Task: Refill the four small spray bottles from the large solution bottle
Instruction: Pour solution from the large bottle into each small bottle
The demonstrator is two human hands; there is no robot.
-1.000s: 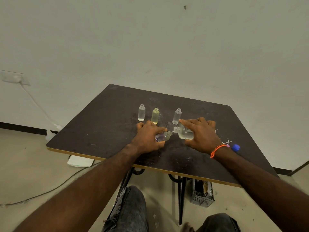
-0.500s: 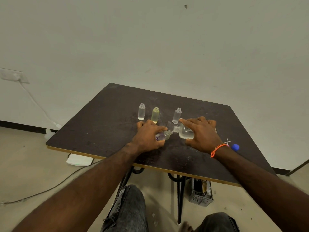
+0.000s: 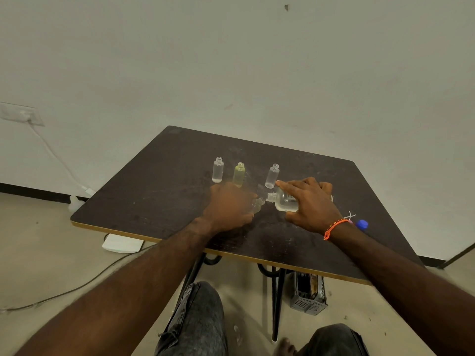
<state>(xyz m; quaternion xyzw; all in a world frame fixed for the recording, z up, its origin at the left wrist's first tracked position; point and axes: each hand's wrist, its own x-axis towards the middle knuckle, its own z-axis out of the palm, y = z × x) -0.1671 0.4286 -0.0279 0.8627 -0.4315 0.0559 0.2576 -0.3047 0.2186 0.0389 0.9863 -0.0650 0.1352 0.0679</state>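
On the dark table (image 3: 159, 191), my right hand (image 3: 309, 204) grips the large clear solution bottle (image 3: 282, 201), tipped on its side with its open neck pointing left. My left hand (image 3: 228, 206) holds a small bottle (image 3: 257, 203) tilted toward that neck; the hand is blurred and hides most of it. Three uncapped small bottles stand behind: a clear one (image 3: 218, 170) at the left, a yellow-green one (image 3: 239, 175) in the middle, a clear one (image 3: 272, 176) at the right.
A blue cap (image 3: 362, 224) and a small white piece (image 3: 350, 216) lie on the table by my right wrist. Under the table stand its black legs and a grey box (image 3: 308, 295). A white cable and a white device (image 3: 122, 244) lie on the floor at the left.
My left hand has shifted slightly and now covers more of the small bottle, which looks blurred. The right hand keeps the large bottle tipped in the same place.
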